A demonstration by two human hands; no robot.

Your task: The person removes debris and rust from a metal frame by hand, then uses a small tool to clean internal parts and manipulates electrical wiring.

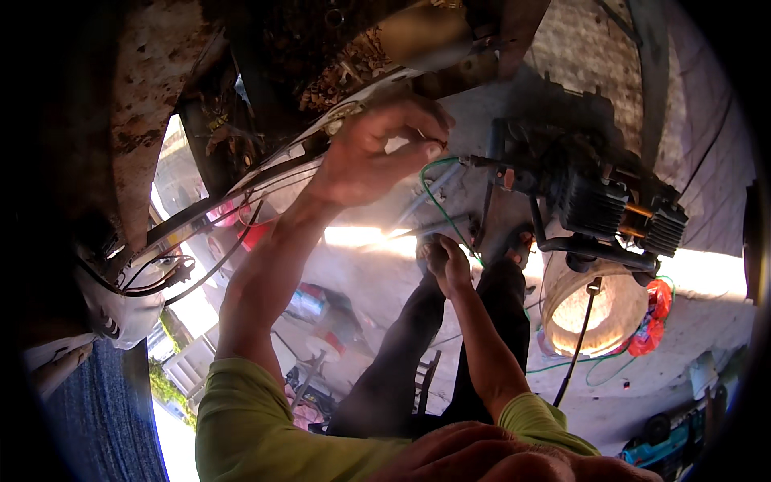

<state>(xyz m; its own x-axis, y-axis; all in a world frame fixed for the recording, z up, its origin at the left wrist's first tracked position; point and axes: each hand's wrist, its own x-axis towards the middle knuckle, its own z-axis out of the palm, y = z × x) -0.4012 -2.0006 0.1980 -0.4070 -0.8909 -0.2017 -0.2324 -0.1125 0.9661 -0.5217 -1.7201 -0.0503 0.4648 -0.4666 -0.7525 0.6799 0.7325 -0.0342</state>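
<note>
My left hand [369, 157] is raised beside the edge of a dark shelf [273, 173] with small rusty bits on it. Its thumb and fingers curl to meet at the tips in a pinch. Whatever may be between them is too small to name. Lower down, in front of my legs, my right hand [447, 263] is closed, its fingers bent together. What it grips, if anything, is hidden. Past my left fingertips, a green cord [434, 189] loops down from the end of a dark fitting [502, 174] on a finned machine [598, 201].
At the right, a pale round drum [554, 325] stands under the finned machine, with a red plastic bag [660, 317] beside it. A teal object [666, 442] lies at the lower right. On the left are a white plastic bag [128, 309], dark cables [213, 273] and blue cloth [100, 410].
</note>
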